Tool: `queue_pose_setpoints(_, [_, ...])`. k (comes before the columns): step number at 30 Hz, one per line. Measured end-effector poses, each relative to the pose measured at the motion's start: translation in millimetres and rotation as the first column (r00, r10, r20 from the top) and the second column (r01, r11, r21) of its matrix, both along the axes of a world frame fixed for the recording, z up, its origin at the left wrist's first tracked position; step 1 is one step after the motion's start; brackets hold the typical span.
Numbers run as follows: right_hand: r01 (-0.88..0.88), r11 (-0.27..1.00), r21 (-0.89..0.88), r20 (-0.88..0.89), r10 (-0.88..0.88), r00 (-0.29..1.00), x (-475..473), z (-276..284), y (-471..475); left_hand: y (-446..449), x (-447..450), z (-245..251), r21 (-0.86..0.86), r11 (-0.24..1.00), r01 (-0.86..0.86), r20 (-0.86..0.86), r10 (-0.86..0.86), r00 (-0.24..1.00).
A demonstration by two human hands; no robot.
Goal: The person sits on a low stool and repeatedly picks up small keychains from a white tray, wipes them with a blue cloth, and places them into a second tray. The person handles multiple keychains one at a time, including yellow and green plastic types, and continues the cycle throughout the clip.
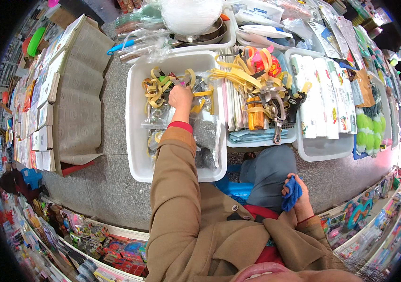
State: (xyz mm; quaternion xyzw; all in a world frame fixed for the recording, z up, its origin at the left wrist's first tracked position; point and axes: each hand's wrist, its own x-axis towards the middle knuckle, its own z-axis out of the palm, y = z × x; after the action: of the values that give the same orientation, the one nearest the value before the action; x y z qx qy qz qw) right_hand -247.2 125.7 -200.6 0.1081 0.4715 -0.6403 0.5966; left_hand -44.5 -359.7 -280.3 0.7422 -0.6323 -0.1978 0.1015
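Observation:
My left hand reaches into a white plastic bin and grips what looks like a metal slingshot; the fingers hide part of it. Around it lie more slingshots with yellow flat rubber bands and clear plastic bags. Beside my right knee, my right hand holds a crumpled blue cloth. In the neighbouring bin, slingshots with metal frames, yellow bands and orange handles lie on top of flat packets.
White wrapped rolls fill another bin on the right. Behind stand bins with pans and packaged goods. A paper-covered stand of books is at left. Shelves of toys run behind me. A blue stool is beneath me.

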Motion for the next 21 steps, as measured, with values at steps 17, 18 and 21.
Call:
queue_pose_setpoints(17, [-0.048, 0.994, -0.098, -0.036, 0.044, 0.998, 1.1, -3.2, 6.3, 32.4, 54.3, -31.0, 0.057, 0.986, -0.158, -0.942, 0.106, 0.317])
queue_pose_setpoints(18, [-0.073, 0.988, -0.135, -0.045, 0.068, 0.997, 1.5, -4.0, 6.9, 39.8, 61.6, -17.7, -0.033, 0.996, -0.08, -0.981, -0.017, 0.193])
queue_pose_setpoints(21, [-0.086, 0.988, -0.125, -0.043, 0.081, 0.996, 3.3, -2.4, 10.5, 60.9, 76.1, 23.3, -0.113, 0.992, -0.054, -0.975, -0.101, 0.197])
